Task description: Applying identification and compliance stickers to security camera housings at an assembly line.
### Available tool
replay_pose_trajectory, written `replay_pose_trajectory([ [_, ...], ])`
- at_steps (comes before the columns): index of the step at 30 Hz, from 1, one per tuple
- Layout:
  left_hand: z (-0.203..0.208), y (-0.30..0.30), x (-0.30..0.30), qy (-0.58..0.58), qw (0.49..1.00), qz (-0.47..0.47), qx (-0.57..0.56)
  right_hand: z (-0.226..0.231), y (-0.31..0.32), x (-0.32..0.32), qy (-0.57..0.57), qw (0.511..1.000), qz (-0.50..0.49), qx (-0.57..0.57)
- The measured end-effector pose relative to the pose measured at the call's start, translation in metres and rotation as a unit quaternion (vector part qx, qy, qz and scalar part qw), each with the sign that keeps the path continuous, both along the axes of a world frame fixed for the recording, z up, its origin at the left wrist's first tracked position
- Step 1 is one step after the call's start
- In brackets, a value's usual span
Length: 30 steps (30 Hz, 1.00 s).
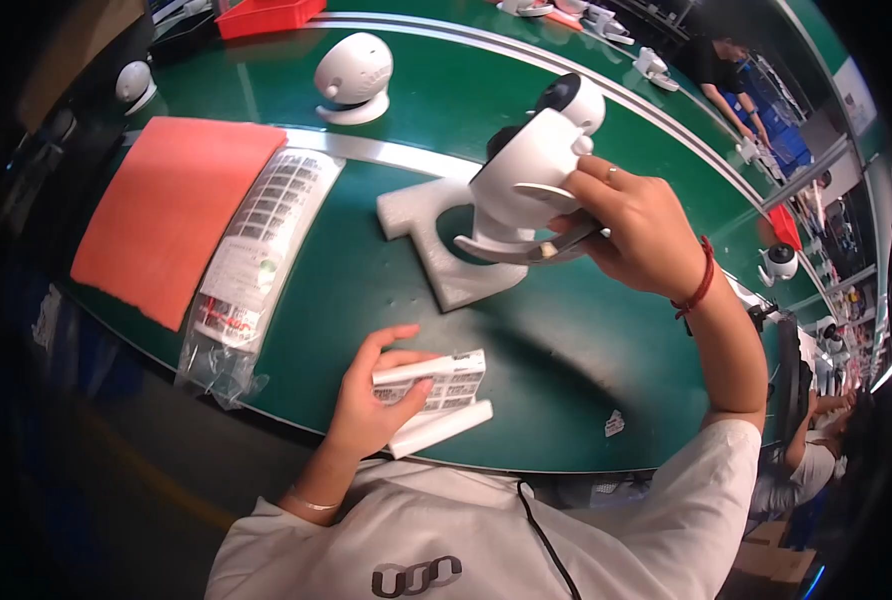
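My right hand (pixel 631 225) is closed on a white round-headed security camera (pixel 526 175), tilted over the bench. By those fingers, a dark grey curved piece (pixel 566 243) runs along the camera's base; whether it is separate I cannot tell. Below the camera lies a white foam cradle (pixel 416 210) with cut-outs. Near the front edge my left hand (pixel 371 390) grips a curled sheet of printed labels (pixel 456 385), thumb on its face. The sheet's white rolled edge (pixel 446 428) rests toward me.
Left on the green bench (pixel 336 270) lie an orange cloth (pixel 171 210) and a plastic-bagged label stack (pixel 266 230). More white cameras (pixel 356 75) stand beyond, one (pixel 576 100) just behind mine. A red bin (pixel 266 15) sits far left; a co-worker (pixel 726 75) works far right.
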<state>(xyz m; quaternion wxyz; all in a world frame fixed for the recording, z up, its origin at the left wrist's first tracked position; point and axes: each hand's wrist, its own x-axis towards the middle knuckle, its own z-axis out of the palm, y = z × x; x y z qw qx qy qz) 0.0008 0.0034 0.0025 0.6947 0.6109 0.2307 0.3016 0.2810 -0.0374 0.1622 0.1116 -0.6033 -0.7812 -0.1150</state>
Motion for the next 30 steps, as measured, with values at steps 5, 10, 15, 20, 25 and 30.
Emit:
replay_pose_trajectory([
  [5,0.014,-0.001,0.0,-0.05,0.998,0.013,-0.024,-0.025,0.025,-0.013,0.058,0.996,-0.007,-0.061],
  [10,0.017,0.005,0.0,-0.072,0.996,0.058,-0.003,-0.027,0.003,-0.041,0.131,0.986,-0.064,0.085],
  [15,0.021,0.008,0.008,-0.051,0.993,0.101,0.045,-0.044,-0.034,-0.076,0.269,0.961,0.058,0.015],
  [20,0.02,0.008,0.008,-0.044,0.986,0.113,0.11,-0.069,-0.038,-0.078,0.302,0.951,0.062,0.023],
  [25,0.016,0.012,0.005,-0.048,0.974,0.094,0.202,-0.07,-0.04,-0.076,0.364,0.93,0.043,-0.034],
  [30,0.01,0.013,0.01,-0.12,0.973,0.088,0.175,-0.08,-0.036,-0.074,0.402,0.911,0.093,-0.022],
])
